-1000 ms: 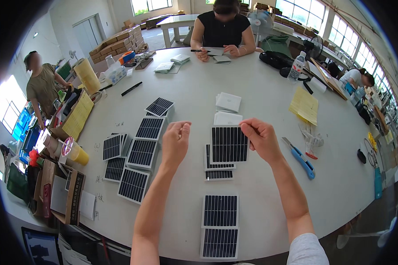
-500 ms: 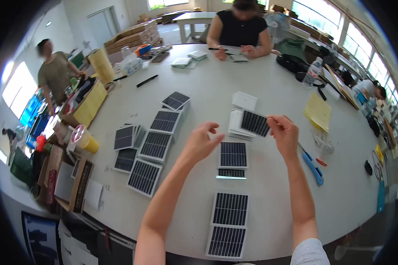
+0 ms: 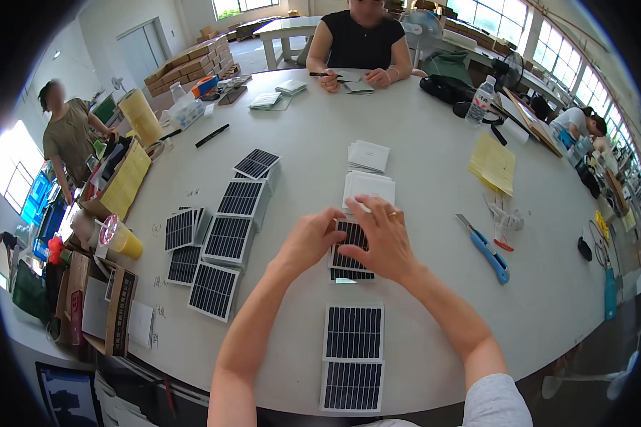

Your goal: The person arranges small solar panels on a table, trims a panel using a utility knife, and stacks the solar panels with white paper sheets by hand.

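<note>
Both my hands are over a small solar panel [image 3: 352,235] with dark cells, in the middle of the table. At its left edge, my left hand [image 3: 310,242] has its bent fingers closed on the rim. My right hand [image 3: 386,245] reaches across the panel from the right with thumb and fingers apart; it partly hides the panel. Under the near edge another panel [image 3: 352,275] shows as a strip. Just beyond my fingers lies a stack of white squares [image 3: 369,186], with a second white stack [image 3: 369,154] behind it. Two panels [image 3: 353,332] lie end to end nearer me.
Overlapping solar panels [image 3: 226,238] form a row on the left, beside a smaller pile [image 3: 180,229]. To the right lie a blue-handled cutter [image 3: 489,256] and yellow paper [image 3: 492,165]. A person [image 3: 363,46] sits opposite, holding a pen. A yellow drink cup [image 3: 123,238] stands left.
My right hand has come left and nearer from beside the white stack to the middle panel. The panel it held is no longer seen in its fingers. My left hand has reached the panel's edge.
</note>
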`<action>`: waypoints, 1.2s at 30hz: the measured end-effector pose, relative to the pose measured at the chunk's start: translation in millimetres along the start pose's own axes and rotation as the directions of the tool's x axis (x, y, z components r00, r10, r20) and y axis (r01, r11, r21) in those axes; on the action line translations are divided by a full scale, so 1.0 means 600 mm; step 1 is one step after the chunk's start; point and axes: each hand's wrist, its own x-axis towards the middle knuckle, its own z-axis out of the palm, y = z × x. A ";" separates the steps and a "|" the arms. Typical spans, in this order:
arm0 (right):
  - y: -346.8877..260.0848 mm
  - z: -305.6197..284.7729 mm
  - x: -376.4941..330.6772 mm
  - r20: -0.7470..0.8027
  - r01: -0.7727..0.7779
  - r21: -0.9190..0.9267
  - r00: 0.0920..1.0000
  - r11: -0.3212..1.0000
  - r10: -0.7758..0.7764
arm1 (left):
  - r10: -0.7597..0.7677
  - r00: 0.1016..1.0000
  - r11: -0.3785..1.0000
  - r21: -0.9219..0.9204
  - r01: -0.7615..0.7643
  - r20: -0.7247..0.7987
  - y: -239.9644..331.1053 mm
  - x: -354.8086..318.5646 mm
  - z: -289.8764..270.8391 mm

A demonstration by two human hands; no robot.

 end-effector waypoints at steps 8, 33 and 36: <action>0.080 -0.036 0.015 -0.173 -0.261 -0.133 0.956 0.956 0.237 | -0.058 0.998 0.882 -0.466 0.070 0.040 0.016 -0.001 -0.002; 0.116 0.007 0.009 -0.128 -0.084 0.232 0.985 0.969 0.116 | -0.069 0.995 0.900 0.434 0.033 0.067 -0.034 -0.004 -0.004; 0.115 0.009 0.013 -0.123 0.000 -0.182 0.992 0.983 -0.023 | -0.069 0.996 0.951 0.305 0.051 0.051 -0.035 -0.003 -0.007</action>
